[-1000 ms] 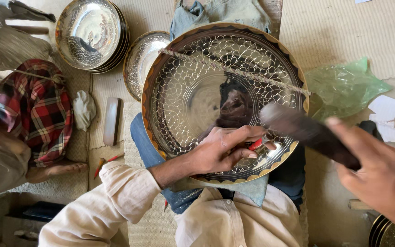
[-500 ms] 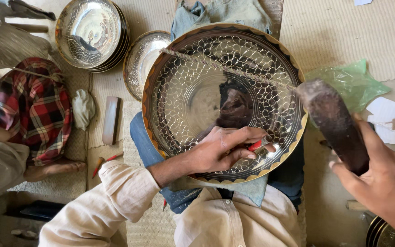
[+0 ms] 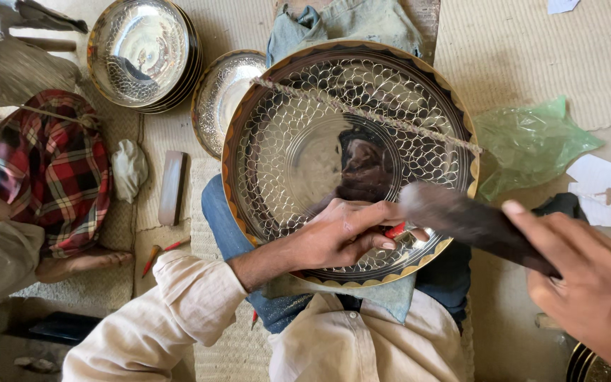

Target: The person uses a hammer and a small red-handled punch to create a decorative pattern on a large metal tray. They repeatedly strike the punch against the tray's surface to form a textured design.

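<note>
Mallet (image 3: 461, 219) swung down onto tray (image 3: 298, 106); my right hand (image 3: 595, 297) grips it, left hand (image 3: 341, 233) pinches red punch (image 3: 394, 230). Mid-chasing, I reckon; next strike needs aim.

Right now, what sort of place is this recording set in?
Most likely a floor-level metal-craft workshop. The left hand holds a red-handled tool on a large patterned metal tray, the right hand grips a dark mallet, and stacked metal plates sit on a woven mat.
</note>
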